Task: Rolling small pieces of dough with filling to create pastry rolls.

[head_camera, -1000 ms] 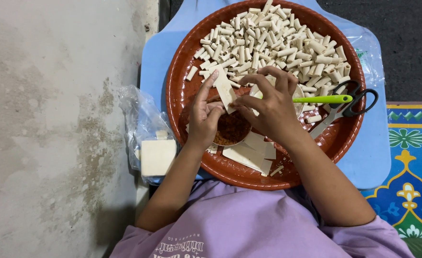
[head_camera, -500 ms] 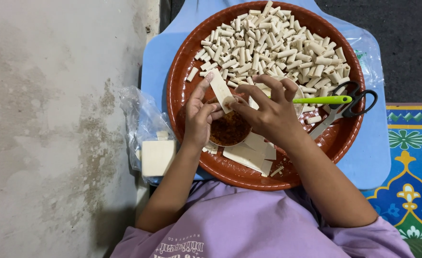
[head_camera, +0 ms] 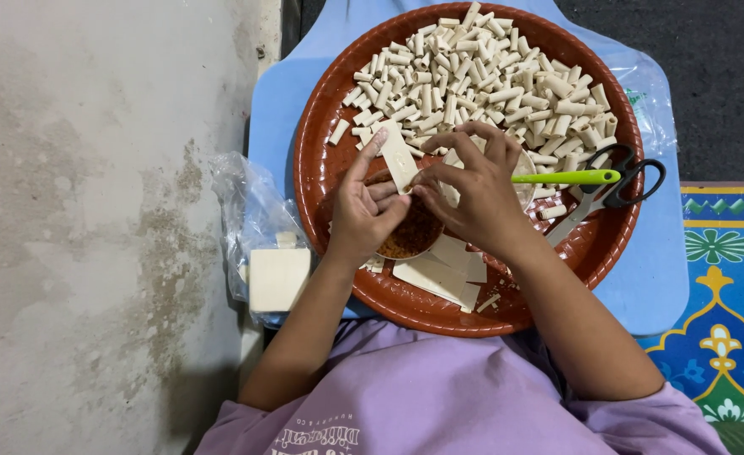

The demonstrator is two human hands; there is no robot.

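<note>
**Wrapper pinched over the filling bowl**

Far left: bare, stained concrete floor (head_camera: 94,211). Next, a clear bag (head_camera: 250,211) with a pale block of stacked wrappers (head_camera: 277,278) inside, set just beside the tray, probably kept within reach as stock.

On a blue board (head_camera: 641,278), a round brown tray (head_camera: 330,168). Upper half heaped with finished rolls (head_camera: 481,76), pushed away from the body, seemingly to leave the near rim free for work.

Left hand (head_camera: 363,215) curled, thumb and fingers closed on the lower edge of a pale wrapper (head_camera: 397,156), index finger stretched up along its side as if to steady it. Wrapper tilted, standing up from the hands, directly above a small bowl of reddish filling (head_camera: 405,236). Right hand (head_camera: 473,190) arched over, fingertips pinching the same wrapper at its lower corner, touching the left hand's fingers. Held over the bowl, likely so crumbs drop back in.

Below the hands, loose flat wrappers (head_camera: 435,274) on the tray's near side.

Right: green-handled tool (head_camera: 565,177), then black scissors (head_camera: 616,181), parked on the tray's edge.

Hidden: most of the bowl under both hands; any filling inside the wrapper; the green tool's working end behind the right hand; board's far corners cut off.
</note>
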